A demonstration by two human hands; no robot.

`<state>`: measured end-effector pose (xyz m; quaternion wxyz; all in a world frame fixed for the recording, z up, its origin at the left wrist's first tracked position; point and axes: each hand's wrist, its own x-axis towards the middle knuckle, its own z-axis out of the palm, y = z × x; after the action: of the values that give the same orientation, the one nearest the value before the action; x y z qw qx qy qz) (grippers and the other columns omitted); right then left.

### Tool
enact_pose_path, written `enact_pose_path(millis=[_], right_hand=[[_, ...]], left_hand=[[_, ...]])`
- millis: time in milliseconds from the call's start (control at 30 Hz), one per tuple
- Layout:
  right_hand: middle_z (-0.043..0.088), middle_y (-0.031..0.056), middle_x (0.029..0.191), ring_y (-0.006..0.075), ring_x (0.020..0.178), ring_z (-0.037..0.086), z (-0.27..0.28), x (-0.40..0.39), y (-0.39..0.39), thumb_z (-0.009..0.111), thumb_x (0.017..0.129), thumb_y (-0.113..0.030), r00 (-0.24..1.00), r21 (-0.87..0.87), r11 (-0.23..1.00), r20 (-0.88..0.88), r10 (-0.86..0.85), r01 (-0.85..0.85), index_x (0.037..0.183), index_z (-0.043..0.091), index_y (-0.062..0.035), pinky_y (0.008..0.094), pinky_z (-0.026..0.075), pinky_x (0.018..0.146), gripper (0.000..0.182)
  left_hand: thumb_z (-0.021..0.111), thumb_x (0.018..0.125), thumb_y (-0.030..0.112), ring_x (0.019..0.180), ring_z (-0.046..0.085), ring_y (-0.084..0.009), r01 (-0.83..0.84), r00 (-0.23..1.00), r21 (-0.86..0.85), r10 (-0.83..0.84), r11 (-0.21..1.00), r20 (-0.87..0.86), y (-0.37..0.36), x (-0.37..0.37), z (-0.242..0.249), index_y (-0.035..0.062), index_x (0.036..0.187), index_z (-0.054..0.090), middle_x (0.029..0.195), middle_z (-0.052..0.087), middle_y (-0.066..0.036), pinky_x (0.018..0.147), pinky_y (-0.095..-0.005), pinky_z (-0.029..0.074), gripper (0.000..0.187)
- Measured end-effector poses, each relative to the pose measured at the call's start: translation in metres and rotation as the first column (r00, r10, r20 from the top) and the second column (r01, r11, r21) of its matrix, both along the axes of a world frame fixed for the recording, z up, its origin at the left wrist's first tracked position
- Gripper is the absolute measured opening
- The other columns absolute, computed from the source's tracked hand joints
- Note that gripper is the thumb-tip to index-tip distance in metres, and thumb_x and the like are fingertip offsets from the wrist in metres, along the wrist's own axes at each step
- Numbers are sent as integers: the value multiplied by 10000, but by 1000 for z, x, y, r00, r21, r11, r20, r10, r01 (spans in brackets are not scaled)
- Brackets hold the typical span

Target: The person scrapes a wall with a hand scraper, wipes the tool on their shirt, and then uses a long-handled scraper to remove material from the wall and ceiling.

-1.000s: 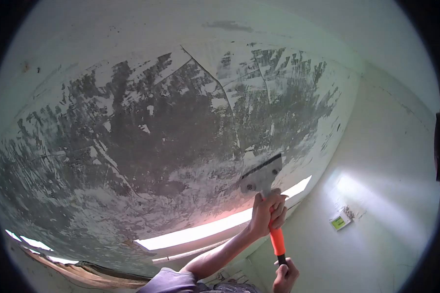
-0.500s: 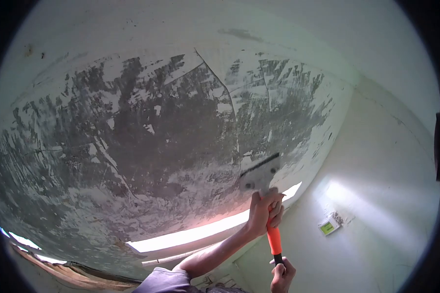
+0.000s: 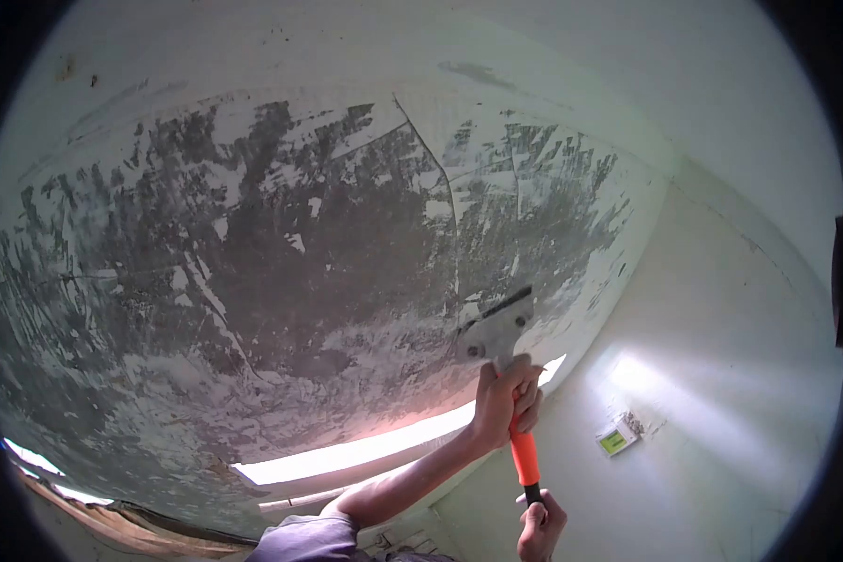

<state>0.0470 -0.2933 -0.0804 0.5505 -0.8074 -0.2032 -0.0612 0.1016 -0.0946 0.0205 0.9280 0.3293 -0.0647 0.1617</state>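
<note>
A long-handled scraper with an orange and black grip is held up against the ceiling. Its wide metal blade, fixed with bolts, overlaps the patchy surface near a crack. My left hand is wrapped round the upper handle, just below the blade. Lower down, my right hand grips the black end of the same handle. Around the blade, the ceiling shows dark grey bare areas with ragged white flakes of coating left between them.
A bright window strip runs below the ceiling, behind my left forearm. On the pale wall to the right is a small switch box with a green-yellow face. Brown cloth hangs at lower left.
My view has turned slightly, so the wall and switch box sit further left. The scraper blade has moved slightly up in view, with both hands keeping the same grip.
</note>
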Motion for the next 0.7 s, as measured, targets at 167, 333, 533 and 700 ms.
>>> enact_pose_path(millis=[167,333,533,700], right_hand=[[389,-41,551,70,496,351,4,-10,-8,445,906,-192,999,-3,999,-9,48,-48,877,655,-76,263,267,472,242],[399,-32,554,75,503,368,10,-7,0,448,918,-202,999,23,999,-16,32,-32,873,642,-63,261,281,482,242],[393,-38,553,66,507,371,28,-6,8,445,937,-220,1000,56,998,1,26,-27,878,647,-67,264,284,473,260],[401,-47,578,58,524,359,5,-8,-2,485,940,-238,995,49,997,-83,63,-59,924,652,-74,260,272,480,235]], left_hand=[[522,885,115,293,327,-144,1,999,-43,-3,999,-42,-6,-4,-4,121,602,320,444,294,3,309,-303,249,348],[521,894,119,301,317,-139,-21,999,-12,20,1000,-30,-5,-4,10,107,589,315,447,298,-2,310,-297,234,368],[520,891,114,299,333,-145,-10,999,23,9,1000,52,1,0,26,124,612,332,448,293,4,302,-295,264,337],[540,876,117,289,332,-147,11,1000,-15,-11,1000,-14,1,-3,12,110,587,338,428,294,-3,302,-300,267,352]])
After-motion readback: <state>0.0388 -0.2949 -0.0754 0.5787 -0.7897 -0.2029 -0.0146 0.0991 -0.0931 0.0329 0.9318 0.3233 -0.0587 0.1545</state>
